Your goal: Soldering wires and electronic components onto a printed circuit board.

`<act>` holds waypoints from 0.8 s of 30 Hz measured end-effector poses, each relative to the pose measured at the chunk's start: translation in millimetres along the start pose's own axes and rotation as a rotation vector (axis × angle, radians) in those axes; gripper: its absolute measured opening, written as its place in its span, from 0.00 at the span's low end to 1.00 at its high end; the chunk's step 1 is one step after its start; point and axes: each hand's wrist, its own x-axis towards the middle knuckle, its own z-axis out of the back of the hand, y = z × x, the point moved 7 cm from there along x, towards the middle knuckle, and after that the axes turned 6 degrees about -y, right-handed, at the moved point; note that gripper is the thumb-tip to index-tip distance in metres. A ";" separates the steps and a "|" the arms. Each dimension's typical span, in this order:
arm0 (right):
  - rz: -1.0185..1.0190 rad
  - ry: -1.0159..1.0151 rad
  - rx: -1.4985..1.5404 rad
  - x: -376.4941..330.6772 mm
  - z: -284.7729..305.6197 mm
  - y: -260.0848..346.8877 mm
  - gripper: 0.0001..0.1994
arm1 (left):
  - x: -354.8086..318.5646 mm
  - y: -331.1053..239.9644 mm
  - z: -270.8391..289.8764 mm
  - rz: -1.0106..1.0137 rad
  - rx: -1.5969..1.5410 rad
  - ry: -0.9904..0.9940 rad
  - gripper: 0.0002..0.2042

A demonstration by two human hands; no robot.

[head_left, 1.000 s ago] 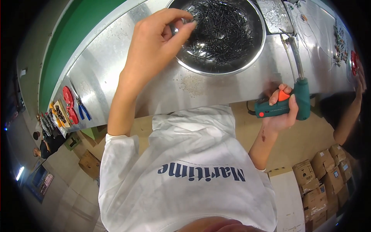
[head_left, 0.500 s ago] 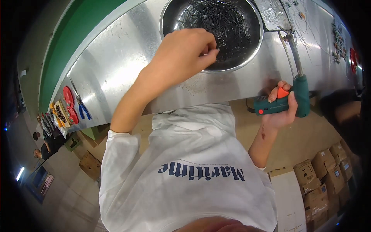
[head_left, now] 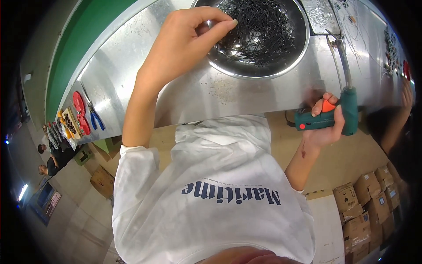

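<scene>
My left hand [head_left: 189, 37] is over the left rim of a round metal bowl [head_left: 259, 74], with thumb and index finger pinched together. Whatever they hold, if anything, cannot be made out. Inside the bowl lies a heap of thin black wire-like pieces [head_left: 268, 35]. Below the bowl's right side, at the bench's near edge, my right hand [head_left: 325, 127] is closed around a green soldering gun [head_left: 348, 105] with an orange trigger. Its metal tip and thin feed tube point away from me, over the steel bench [head_left: 180, 99].
Blue-handled pliers [head_left: 95, 119], red pieces [head_left: 81, 114] and a small box of dark parts [head_left: 69, 123] lie at the bench's left end. A metal tray [head_left: 321, 15] and white wires [head_left: 354, 39] are beyond the soldering gun. Another person's hand [head_left: 407, 94] is at far right.
My left hand has moved up and left, from the front of the bowl to its left rim. The bowl and soldering gun appear slightly further right in view; my right hand keeps its grip.
</scene>
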 end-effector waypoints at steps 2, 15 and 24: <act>0.003 0.002 -0.001 0.2 -0.1 -0.1 0.13 | -0.3 -0.3 0.8 0.000 0.008 -0.008 0.07; -0.021 -0.028 0.012 1.6 3.9 -0.8 0.14 | -14.8 11.3 -0.1 -0.315 0.399 0.047 0.06; -0.025 -0.039 -0.005 2.2 6.7 -0.6 0.13 | -15.3 6.5 -9.6 -0.344 0.428 0.104 0.05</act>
